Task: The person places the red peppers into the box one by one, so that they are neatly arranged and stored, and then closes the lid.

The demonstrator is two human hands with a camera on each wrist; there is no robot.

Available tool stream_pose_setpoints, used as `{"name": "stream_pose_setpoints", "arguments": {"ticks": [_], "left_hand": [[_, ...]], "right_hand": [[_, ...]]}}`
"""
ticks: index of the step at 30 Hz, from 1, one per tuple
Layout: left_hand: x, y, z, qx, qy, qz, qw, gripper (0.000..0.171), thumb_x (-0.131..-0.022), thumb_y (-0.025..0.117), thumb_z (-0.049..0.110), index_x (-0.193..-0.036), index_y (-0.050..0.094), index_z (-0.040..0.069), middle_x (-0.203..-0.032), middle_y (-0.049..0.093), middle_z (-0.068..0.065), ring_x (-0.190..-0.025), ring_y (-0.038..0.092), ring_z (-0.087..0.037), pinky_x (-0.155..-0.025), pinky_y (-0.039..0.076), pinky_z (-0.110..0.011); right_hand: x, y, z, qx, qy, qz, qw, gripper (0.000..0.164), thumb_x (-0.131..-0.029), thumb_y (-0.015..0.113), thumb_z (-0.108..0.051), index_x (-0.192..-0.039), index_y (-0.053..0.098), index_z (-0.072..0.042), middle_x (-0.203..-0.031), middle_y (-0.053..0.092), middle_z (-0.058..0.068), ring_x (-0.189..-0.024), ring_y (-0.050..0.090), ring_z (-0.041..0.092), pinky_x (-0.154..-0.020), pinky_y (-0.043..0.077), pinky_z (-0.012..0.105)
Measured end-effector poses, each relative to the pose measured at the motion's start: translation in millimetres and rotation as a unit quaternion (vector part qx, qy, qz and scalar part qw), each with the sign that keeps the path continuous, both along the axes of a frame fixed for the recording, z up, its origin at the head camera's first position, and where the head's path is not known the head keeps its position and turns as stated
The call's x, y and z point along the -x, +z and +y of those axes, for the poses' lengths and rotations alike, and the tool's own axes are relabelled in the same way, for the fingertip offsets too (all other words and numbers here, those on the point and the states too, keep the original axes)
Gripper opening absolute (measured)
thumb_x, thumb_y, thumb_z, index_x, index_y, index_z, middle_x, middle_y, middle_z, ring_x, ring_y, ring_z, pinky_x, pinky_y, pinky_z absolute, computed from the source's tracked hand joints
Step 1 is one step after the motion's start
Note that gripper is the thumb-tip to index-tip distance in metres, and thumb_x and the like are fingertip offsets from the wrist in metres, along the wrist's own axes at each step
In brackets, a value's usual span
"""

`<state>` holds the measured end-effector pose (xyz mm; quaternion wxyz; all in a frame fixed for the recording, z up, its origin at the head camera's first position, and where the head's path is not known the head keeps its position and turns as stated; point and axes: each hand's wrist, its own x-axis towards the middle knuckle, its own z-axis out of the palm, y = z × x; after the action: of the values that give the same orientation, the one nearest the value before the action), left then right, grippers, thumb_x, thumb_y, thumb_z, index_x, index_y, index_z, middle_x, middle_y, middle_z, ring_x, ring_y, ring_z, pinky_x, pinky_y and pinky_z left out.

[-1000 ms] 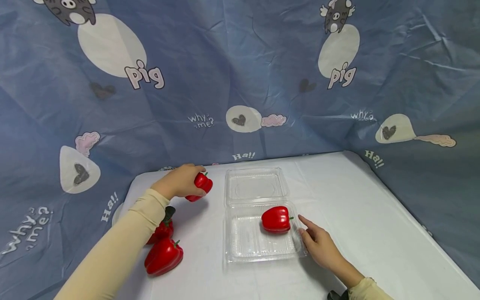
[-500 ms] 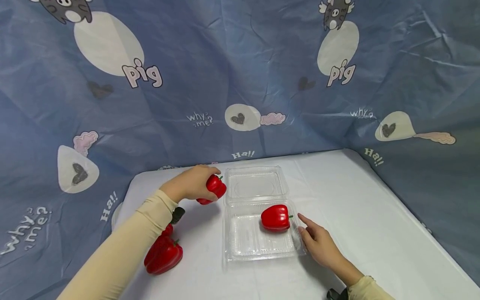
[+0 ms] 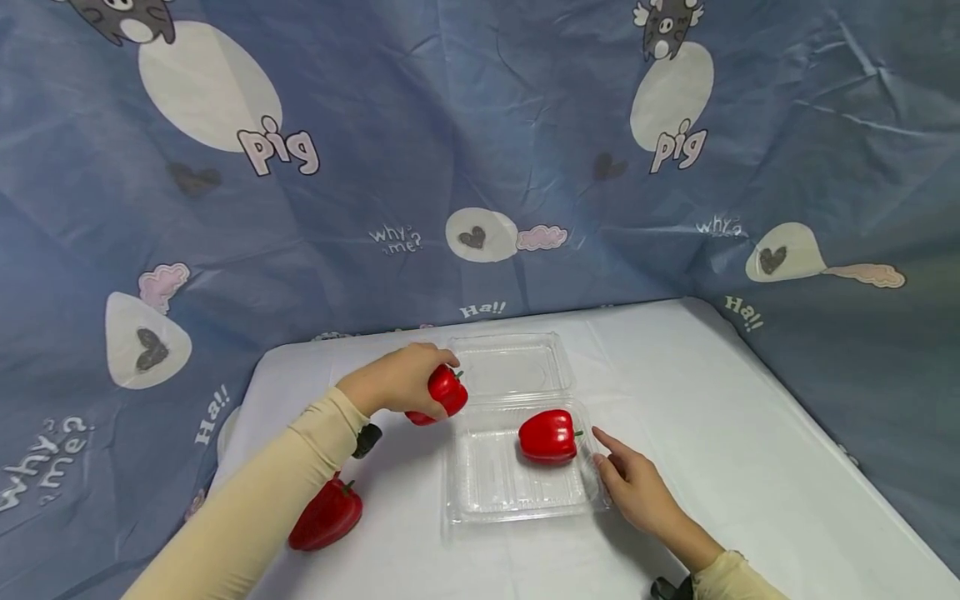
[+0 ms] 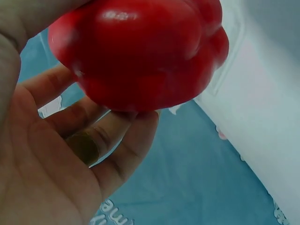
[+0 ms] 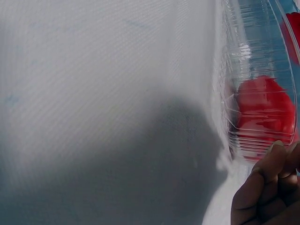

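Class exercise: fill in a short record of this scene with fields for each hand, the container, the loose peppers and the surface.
Left hand: grips a red pepper above the table, beside the box's left edge
Right hand: fingers straight, at the box's right edge
Clear plastic box: open, lid folded back, one pepper inside
Loose pepper: on the table, partly behind the left sleeve
Surface: white tablecloth
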<state>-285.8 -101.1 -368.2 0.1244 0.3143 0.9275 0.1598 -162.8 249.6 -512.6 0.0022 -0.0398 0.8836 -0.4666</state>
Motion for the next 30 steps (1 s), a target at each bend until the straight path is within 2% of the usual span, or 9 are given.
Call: {"name": "stream_pose_setpoints", "arguments": {"ticks": [7, 18, 24, 30], "left_hand": [[-4.2, -1.3, 14, 0.009, -0.020, 0.002, 0.9998, 0.066, -0.070, 0.089, 0.024, -0.129, 0.061, 0.012, -0.115, 0.062, -0.003, -0.103, 0.059, -0.021, -0.075, 0.056, -0.033], [-9.1, -5.1, 30, 0.012, -0.043, -0.004, 0.9990, 0.063, -0.070, 0.088, 0.023, -0.127, 0.062, 0.014, -0.112, 0.063, -0.001, -0.101, 0.059, -0.020, -0.075, 0.056, -0.033], [-11.3, -11.7, 35, 0.022, -0.053, 0.002, 0.9983, 0.060, -0.069, 0.089, 0.022, -0.122, 0.064, 0.013, -0.108, 0.063, 0.000, -0.099, 0.059, -0.019, -0.075, 0.056, -0.032], [-11.3, -19.0, 40, 0.032, -0.056, 0.000, 0.9979, 0.063, -0.069, 0.089, 0.025, -0.125, 0.062, 0.014, -0.108, 0.062, 0.002, -0.098, 0.058, -0.016, -0.073, 0.054, -0.030]], "right_hand": [[0.4, -0.6, 0, -0.003, -0.001, 0.003, 1.000, 0.047, -0.102, 0.057, -0.020, -0.146, 0.048, -0.007, -0.059, 0.050, -0.001, -0.047, 0.044, 0.008, -0.044, 0.040, 0.025], [0.7, -0.6, -1, -0.006, -0.004, 0.009, 1.000, 0.047, -0.102, 0.057, -0.018, -0.146, 0.048, -0.007, -0.059, 0.050, -0.002, -0.047, 0.044, 0.008, -0.043, 0.040, 0.026], [-0.1, -1.2, -1, 0.001, -0.002, 0.004, 1.000, 0.047, -0.102, 0.057, -0.020, -0.146, 0.049, -0.007, -0.060, 0.051, -0.002, -0.047, 0.045, 0.009, -0.044, 0.041, 0.026], [0.7, -0.6, -1, 0.002, -0.001, 0.010, 1.000, 0.047, -0.102, 0.057, -0.018, -0.146, 0.048, -0.006, -0.059, 0.051, -0.002, -0.047, 0.045, 0.008, -0.043, 0.041, 0.025]]}}
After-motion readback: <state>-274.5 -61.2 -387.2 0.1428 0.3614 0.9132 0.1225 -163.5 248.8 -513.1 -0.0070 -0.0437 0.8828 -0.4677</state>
